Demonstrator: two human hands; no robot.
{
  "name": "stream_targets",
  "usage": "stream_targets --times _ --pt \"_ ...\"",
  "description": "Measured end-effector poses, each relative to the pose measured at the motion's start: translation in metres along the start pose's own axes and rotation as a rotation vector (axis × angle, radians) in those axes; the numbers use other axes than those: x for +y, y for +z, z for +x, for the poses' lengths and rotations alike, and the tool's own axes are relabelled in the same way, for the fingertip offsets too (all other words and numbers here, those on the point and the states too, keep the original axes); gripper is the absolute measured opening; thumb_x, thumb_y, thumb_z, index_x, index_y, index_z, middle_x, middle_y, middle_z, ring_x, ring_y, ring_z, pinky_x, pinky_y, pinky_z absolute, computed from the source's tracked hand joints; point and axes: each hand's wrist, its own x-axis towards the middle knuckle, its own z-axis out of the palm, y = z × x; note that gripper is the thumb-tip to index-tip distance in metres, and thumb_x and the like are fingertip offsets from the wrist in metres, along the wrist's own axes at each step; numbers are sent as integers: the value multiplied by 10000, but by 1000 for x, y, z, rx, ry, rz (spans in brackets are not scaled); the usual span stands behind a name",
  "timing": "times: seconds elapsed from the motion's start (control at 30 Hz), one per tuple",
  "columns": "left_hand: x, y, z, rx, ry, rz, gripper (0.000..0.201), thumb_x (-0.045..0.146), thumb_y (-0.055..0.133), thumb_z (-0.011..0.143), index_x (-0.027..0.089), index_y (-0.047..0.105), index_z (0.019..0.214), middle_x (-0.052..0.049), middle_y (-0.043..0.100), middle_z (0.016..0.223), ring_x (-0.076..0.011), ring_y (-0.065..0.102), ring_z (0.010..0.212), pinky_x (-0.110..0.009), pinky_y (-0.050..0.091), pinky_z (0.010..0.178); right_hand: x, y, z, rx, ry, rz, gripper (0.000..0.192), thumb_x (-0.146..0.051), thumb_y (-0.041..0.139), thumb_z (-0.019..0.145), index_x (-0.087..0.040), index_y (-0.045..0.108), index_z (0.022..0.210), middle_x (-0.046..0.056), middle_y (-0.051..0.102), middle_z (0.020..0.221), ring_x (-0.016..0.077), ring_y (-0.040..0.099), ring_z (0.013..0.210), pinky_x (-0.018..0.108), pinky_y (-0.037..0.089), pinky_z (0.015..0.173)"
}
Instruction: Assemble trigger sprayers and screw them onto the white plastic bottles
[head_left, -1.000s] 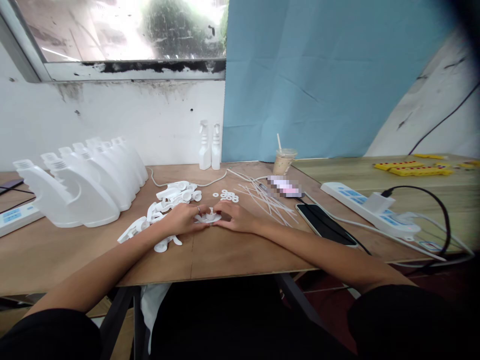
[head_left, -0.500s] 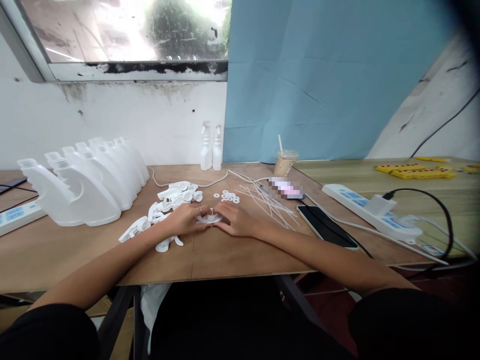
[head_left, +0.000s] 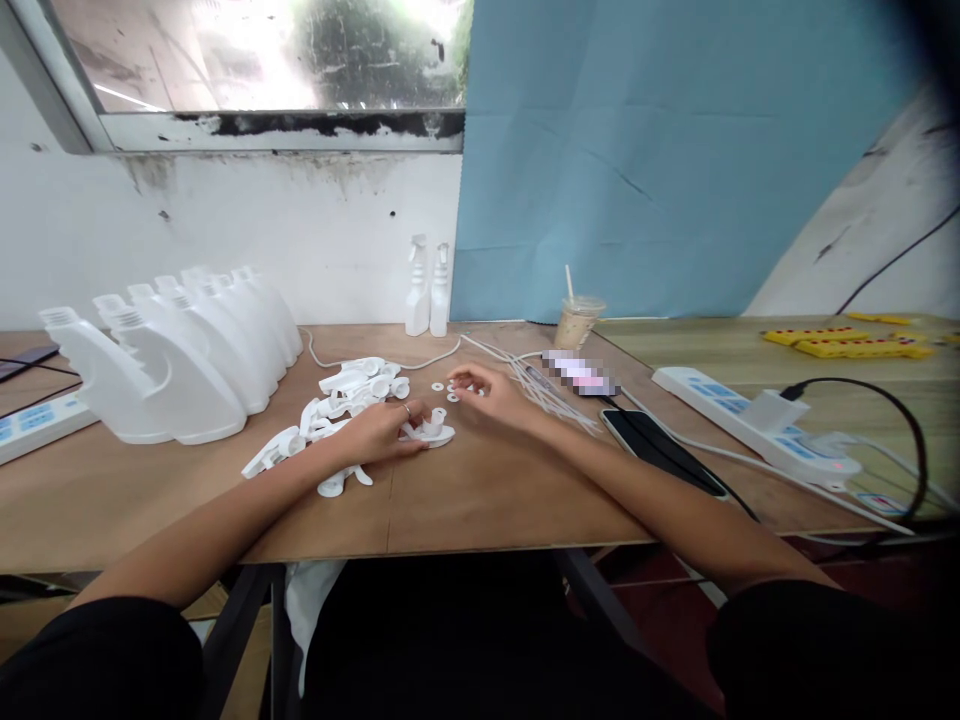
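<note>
Left hand (head_left: 379, 432) grips a white trigger cap (head_left: 433, 433) on the desk (head_left: 487, 495); right hand (head_left: 491, 393), fingers loose, touches the small washers (head_left: 448, 386)

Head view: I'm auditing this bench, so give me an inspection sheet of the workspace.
Surface: wooden table, mostly bare near its front edge.
Job's things: spray head, white washers, heap of trigger heads, thin tubes.
Clutter: white jugs, two spray bottles, iced drink, phone.
Grips: left hand holds the spray head; right hand reaches the washers.
Cables: power strip, black cable.
Surroundings: window, blue sheet.
</note>
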Motion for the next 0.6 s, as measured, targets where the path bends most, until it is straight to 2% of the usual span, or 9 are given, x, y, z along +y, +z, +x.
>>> stream_targets --times 0.03,0.1,0.2,0.27,0.33,0.6 --pt "-1 1 0 4 -7 -6 406 448 633 826 230 532 1153 -33 686 994 -188 650 788 -274 451 711 7 -9 2 33 87 -120 201 -254 519 896 -178 610 1059 49 687 890 176 637 794 279 476 725" --pt "-1 2 0 7 -15 -13 439 451 641 822 235 520 1185 -36 684 1029 -191 654 798 -276 450 715 18 -26 2 -13 212 -421 194 -199 547 850 -168 639 1017 51 693 798 195 632 747 276 434 701" --pt "-1 3 1 -8 -6 -22 474 444 640 825 252 512 1238 -30 681 1036 -194 658 808 -276 452 712 25 -45 -2 -162 383 -691 214 -172 572 797 -157 662 991 109 711 869 240 641 803 275 394 667" --pt "-1 3 1 -9 1 -34 492 435 645 823 258 506 1260 -27 677 1043 -192 658 819 -273 454 716 26 -50 -4 -263 482 -702 253 -171 578 777 -159 659 1017 123 711 911 246 640 800 268 375 625" --pt "-2 2 1 -2 3 -38 486 430 655 816 250 517 1246 -30 677 1042 -193 657 831 -271 454 726 25 -50 -5 -307 543 -682 316 -148 573 757 -159 648 1064 124 709 926 237 633 764 265 359 594" --pt "1 1 0 -5 3 11 424 458 635 826 214 581 1168 -35 689 979 -187 650 811 -266 456 724 19 -49 -6 -295 570 -735 308 -66 538 724 -135 634 1008 147 684 906 236 616 767 264 321 565"
